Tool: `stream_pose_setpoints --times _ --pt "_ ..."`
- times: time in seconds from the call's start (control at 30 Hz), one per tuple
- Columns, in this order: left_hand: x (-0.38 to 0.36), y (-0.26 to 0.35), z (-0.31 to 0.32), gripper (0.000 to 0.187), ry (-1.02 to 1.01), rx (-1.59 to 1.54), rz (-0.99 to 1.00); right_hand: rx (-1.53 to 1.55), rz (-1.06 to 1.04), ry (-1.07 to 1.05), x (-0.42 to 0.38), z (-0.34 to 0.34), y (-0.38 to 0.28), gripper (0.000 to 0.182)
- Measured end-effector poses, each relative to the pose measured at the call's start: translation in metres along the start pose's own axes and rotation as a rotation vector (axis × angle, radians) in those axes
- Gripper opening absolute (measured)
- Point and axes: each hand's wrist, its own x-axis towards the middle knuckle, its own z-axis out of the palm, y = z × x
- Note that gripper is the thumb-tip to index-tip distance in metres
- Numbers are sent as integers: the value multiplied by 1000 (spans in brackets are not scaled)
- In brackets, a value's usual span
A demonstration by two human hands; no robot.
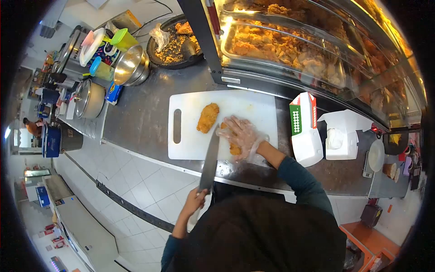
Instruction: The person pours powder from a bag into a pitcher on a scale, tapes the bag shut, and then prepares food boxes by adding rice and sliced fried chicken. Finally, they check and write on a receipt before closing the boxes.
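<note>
The left hand [195,202] was clenched around the handle of a large knife [210,161], whose long blade ran near to far, its tip reaching onto the near edge of the white cutting board [190,136]. The right hand [240,133], in a clear plastic glove, lay flat with fingers spread, pressing down a piece of fried chicken [234,148] just right of the blade. A second, whole piece of chicken [208,117] lay further left on the board, its long axis running near to far and slightly tilted, apart from both hands. The board's left part, with its handle slot, lay bare, and its near edge sat close to the edge of the steel surface [136,113]. To the right stood an open carton [304,129] and an open white box [342,133]. Beyond the board rose a glass display case [317,50] of fried chicken.
</note>
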Motion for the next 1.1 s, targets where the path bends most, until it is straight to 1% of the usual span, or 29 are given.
stream_pose_setpoints --times 0.07,0.13,0.17,0.23,0.27,0.3,0.33,0.37,0.43,0.47,0.5,0.6,0.7,0.73,0.77,0.8,0.83,0.87,0.9,0.93,1.0,1.03,1.1 --pt "28 11 33 22 -5 -17 83 81 49 83 4 14 -1 92" --pt "52 25 60 21 -41 -114 120 192 109 191 5 32 -1 86" --pt "57 28 68 22 -43 -99 134 148 113 280 3 36 0 79" --pt "66 34 87 22 -68 -61 160 210 176 574 -10 30 -5 77" --pt "66 36 97 22 -13 116 338 235 204 723 -21 23 -7 75" --pt "63 41 106 23 50 285 520 189 292 682 -44 -3 -11 67" --pt "56 47 113 23 124 450 701 231 308 828 -62 -4 -7 64" --pt "46 61 121 24 61 496 635 110 320 962 -84 -18 -11 66" --pt "40 76 131 27 -92 536 561 -93 555 1088 -118 -17 -11 68" --pt "39 80 134 28 -168 557 523 -115 700 989 -137 -7 -6 70" --pt "39 83 137 30 -185 533 447 -103 807 1061 -152 0 -4 71" --pt "46 69 128 30 -89 401 536 -169 1182 596 -177 25 7 59" --pt "50 55 90 33 101 508 506 -31 1265 338 -177 20 14 68" --pt "46 52 75 36 101 366 355 -58 1270 366 -173 19 14 65" --pt "55 33 56 34 242 457 493 -86 1281 391 -164 20 12 62" --pt "38 52 49 33 217 239 325 -115 1298 417 -156 23 9 59" --pt "50 30 31 30 267 105 358 -188 1286 439 -152 28 5 58" --pt "44 33 19 27 228 -94 262 -263 1270 459 -147 33 4 57" --pt "39 36 11 24 297 -43 304 -340 1251 477 -143 36 2 56" --pt "36 38 3 24 324 -94 310 -316 1288 436 -139 34 -1 55" --pt "36 36 -11 23 387 -97 318 -261 1359 357 -130 31 -11 53" --pt "35 37 -16 23 383 -113 331 -407 1359 442 -124 35 -16 49" --pt "36 37 -19 23 370 -132 341 -455 1315 501 -126 36 -16 45"
